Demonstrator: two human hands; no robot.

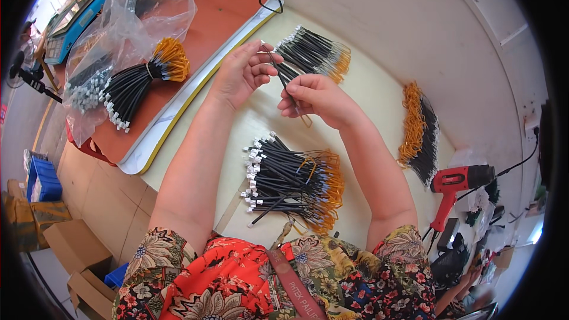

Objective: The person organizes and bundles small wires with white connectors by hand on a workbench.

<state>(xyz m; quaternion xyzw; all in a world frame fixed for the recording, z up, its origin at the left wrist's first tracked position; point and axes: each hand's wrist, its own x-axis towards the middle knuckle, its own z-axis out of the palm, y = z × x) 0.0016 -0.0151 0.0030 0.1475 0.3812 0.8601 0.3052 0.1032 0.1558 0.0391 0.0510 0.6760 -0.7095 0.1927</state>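
Observation:
Above the pale table (249, 121) both my hands hold one short black-sleeved cable (281, 71) at a slant. My left hand (244, 72) is closed, thumb and fingers pinching its upper end, where a small white tip shows. Lower down the sleeve, my right hand (317, 98) grips it, and an orange wire loop hangs below the fingers. Nearer to me lies a loose pile of similar cables (290, 181), white connectors to the left and orange loops to the right. Just beyond my hands is another row of cables (311, 50).
A red heat gun (453, 189) stands at the right, near a further cable pile (422, 136) by the wall. On the reddish board (222, 12) at left lie a tied cable bundle (139, 86) and a clear plastic bag (130, 29). Cardboard boxes (77, 246) sit on the floor.

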